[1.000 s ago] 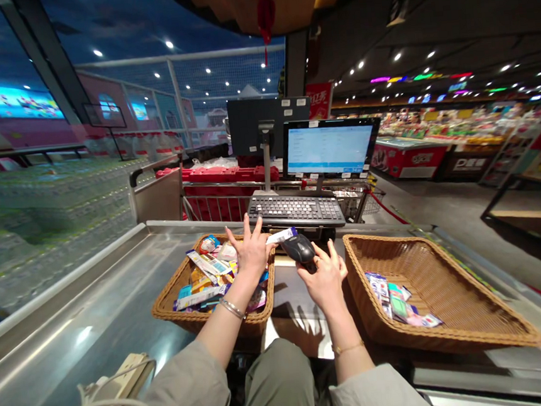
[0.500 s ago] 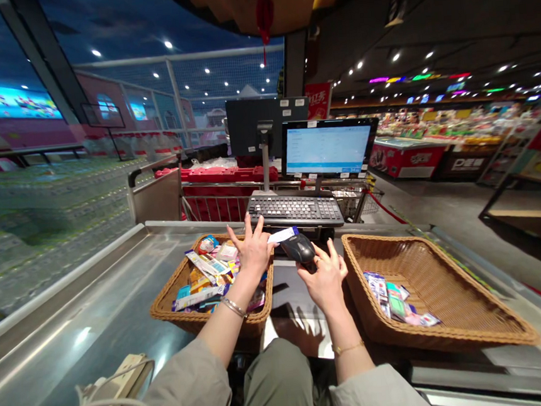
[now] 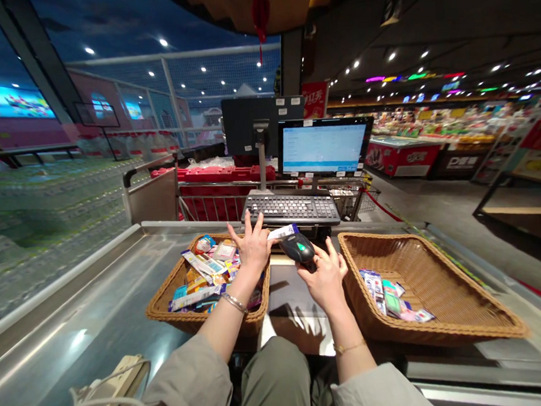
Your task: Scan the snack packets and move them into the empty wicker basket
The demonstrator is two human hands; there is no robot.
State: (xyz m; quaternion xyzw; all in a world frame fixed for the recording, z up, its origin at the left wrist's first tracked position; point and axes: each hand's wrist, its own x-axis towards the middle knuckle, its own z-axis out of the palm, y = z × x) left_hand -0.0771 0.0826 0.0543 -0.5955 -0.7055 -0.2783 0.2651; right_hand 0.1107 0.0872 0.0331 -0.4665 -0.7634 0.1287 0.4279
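Between the thumb and a finger of my left hand (image 3: 254,248) is one end of a slim white and purple snack packet (image 3: 283,232), its other fingers spread. The packet lies just beyond the head of a black barcode scanner (image 3: 298,248), on which a green light glows. My right hand (image 3: 324,271) grips that scanner, partly hiding its handle. Under my left forearm is a wicker basket (image 3: 159,312) heaped with mixed small packets (image 3: 204,265). To the right, a larger wicker basket (image 3: 451,269) holds several small packets (image 3: 392,300) near its left side.
Past my hands are a keyboard (image 3: 294,206), a lit monitor (image 3: 325,147) and the back of a second screen (image 3: 245,126). A power strip (image 3: 110,400) with white cables lies at the lower left of the metal counter (image 3: 93,294). Behind stands a shopping cart (image 3: 214,206).
A green light now shows on the scanner. Both hands keep nearly the same pose, with the packet still at the scanner's head. The view has shifted slightly.
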